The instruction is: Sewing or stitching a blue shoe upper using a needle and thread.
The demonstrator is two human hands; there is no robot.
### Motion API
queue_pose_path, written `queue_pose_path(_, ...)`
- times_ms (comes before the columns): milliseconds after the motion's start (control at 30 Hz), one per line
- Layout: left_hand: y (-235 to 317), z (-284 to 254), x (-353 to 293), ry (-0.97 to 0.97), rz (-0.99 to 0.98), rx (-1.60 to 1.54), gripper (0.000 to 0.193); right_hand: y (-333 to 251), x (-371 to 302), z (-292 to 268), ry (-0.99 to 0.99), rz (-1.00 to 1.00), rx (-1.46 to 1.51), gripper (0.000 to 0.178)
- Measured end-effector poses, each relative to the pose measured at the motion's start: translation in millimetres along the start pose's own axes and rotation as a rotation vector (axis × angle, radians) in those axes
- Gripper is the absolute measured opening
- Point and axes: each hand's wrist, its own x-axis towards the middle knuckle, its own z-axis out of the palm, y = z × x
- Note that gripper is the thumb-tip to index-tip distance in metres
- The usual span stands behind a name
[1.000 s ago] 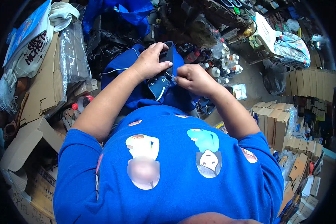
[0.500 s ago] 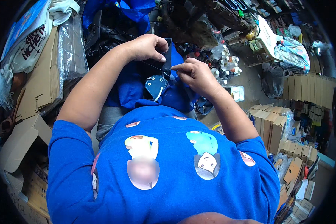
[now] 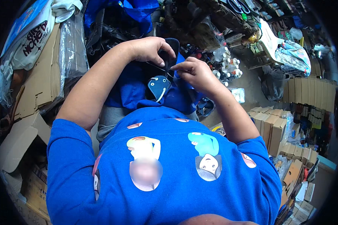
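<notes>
Above my lap, a dark shoe upper (image 3: 171, 48) is held up, its far end rounded. My left hand (image 3: 152, 50) is closed round it, thumb on the near face and fingers curled over the far side. My right hand (image 3: 193, 71) is in a pinch at the upper's right edge, index finger pointing left. A thin thread, hard to make out, runs by its fingertips. Below them hangs a navy flap (image 3: 158, 87) with metal eyelets and a white lace (image 3: 162, 95). Part of the upper is hidden behind my left hand.
Blue cloth (image 3: 129, 90) covers my lap. Flat cardboard (image 3: 39, 82) and a clear plastic sheet stand on the left. White bottles (image 3: 229, 67) are on the floor to the right, near a white chair (image 3: 268, 39) with cloth. Stacked boxes (image 3: 268, 125) line the right side.
The dark upper has turned and tilted right, showing more of its rounded end. The eyelet flap has shifted slightly right. Both hands keep their grip near the same place.
</notes>
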Motion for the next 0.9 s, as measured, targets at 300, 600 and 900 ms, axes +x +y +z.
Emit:
queue_pose_path(300,5,3,1,0.032,-0.028,0.065,0.044,39,13,-6,-0.295,0.13,0.467,0.023)
queue_pose_path(600,1,12,-4,0.16,-0.012,0.16,0.042,30,13,17,-0.146,0.145,0.547,0.018)
queue_pose_path(900,18,44,-69,0.638,-0.057,0.149,0.034,14,-12,21,0.14,-0.17,-0.049,0.033)
